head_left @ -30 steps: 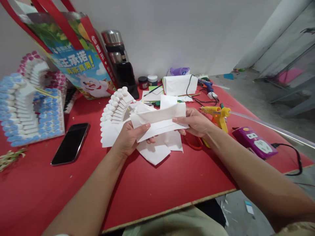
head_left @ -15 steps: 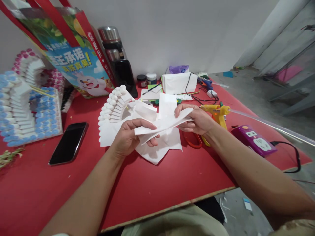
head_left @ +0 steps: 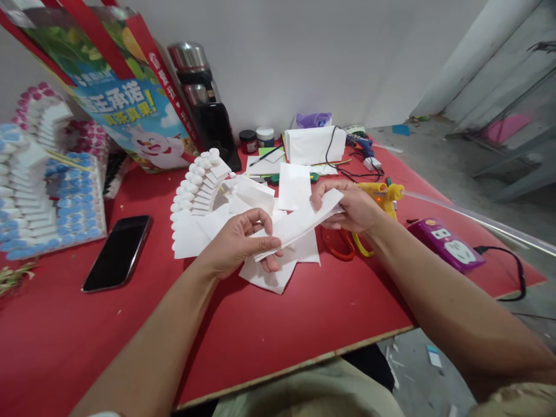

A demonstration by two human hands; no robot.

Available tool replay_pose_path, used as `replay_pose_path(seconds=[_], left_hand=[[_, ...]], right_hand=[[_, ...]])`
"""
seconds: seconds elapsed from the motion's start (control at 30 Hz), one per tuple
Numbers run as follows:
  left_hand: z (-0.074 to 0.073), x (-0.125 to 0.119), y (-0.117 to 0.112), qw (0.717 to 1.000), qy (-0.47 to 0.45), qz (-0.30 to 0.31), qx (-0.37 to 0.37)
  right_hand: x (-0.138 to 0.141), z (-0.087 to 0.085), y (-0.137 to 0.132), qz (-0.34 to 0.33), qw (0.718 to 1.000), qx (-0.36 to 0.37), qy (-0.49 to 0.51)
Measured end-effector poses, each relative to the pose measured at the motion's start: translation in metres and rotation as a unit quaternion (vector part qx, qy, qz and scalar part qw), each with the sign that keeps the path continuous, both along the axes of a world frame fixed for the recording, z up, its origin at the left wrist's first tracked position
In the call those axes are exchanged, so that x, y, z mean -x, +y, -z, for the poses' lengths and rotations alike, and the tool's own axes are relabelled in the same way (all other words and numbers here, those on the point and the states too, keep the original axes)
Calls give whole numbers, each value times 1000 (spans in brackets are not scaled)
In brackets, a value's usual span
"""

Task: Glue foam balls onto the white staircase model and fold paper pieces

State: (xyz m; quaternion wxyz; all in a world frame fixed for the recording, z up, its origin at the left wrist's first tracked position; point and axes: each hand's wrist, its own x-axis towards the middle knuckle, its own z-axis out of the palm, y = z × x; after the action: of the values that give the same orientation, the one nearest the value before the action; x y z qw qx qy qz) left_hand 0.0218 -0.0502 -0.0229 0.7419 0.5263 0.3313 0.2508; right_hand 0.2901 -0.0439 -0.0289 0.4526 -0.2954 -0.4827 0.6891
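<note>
A folded white paper is stretched between my two hands above the red table. My left hand pinches its near left end, thumb on top and fingers beneath. At the far right end, my right hand grips the paper between thumb and fingers. Loose white paper pieces lie under and behind my hands. A white model with stepped slats and rounded white tips along its edge stands just left of them. Close to my right hand are red-and-yellow-handled scissors, partly hidden, and a yellow glue gun.
On the left lie a black phone and a blue-and-white model. A carrier bag, a steel flask and small jars stand at the back. To the right sits a purple power strip with its cord.
The paper has come together into a flatter, narrower strip and tilts up more to the right. My left thumb has moved down onto its near end.
</note>
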Motion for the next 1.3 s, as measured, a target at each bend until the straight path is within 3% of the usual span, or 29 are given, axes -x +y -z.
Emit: replay_pose_path(seconds=[0.13,0.3,0.43,0.67,0.83,1.0,1.1,1.2,1.27,1.3], left_hand=[[-4,2,-2,997,16,66,47],[3,2,-7,984,2,128,121],[6,-4,-9,981,-40,137,133],[6,-15,-15,977,-28,181,113],[5,-17,-17,977,-41,168,124],[4,-17,-19,982,13,163,92],[5,-16,-18,981,10,177,81],[6,-13,-16,981,12,172,85],[6,-12,-14,987,17,134,92],[6,-12,-12,990,19,107,94]], right_hand=[[-2,4,4,-28,999,-25,-4],[1,3,2,-54,998,-33,8],[4,0,-1,-50,998,-30,3],[9,-2,-3,-61,998,-17,-11],[8,-3,-3,-58,998,-22,-15],[3,0,-3,-55,997,-39,-39],[-7,-4,-1,-24,993,-58,-95],[-18,-17,-2,69,986,-82,-132],[-24,-31,-9,159,959,-91,-216],[-25,-37,-14,195,928,-96,-302]])
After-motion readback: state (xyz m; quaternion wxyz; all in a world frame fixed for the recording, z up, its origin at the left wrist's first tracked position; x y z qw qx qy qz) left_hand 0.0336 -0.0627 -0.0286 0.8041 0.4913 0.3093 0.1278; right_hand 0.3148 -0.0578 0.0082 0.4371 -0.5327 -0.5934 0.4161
